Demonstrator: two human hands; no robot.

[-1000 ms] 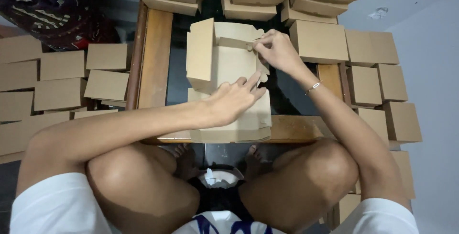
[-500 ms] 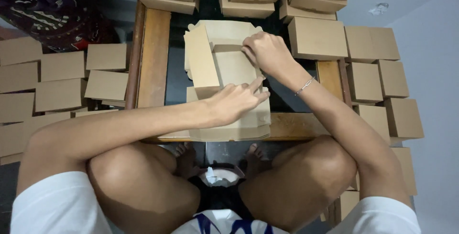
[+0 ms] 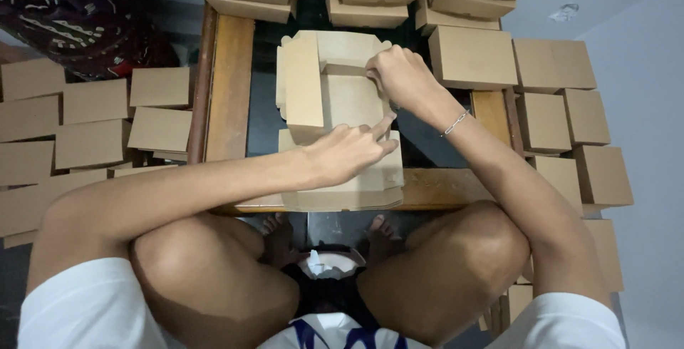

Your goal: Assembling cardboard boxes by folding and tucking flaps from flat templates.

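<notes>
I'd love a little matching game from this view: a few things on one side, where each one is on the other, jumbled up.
Things:
1. left hand
2. right hand
3. chain bracelet
4. finished boxes

Places:
A. on the wrist of the arm reaching from the right
B. laid in rows on the floor beside the low wooden table
C. pressing on the near part of the half-folded box
D. gripping the far upright flap of that box

Pairs: 1-C, 2-D, 3-A, 4-B
</notes>
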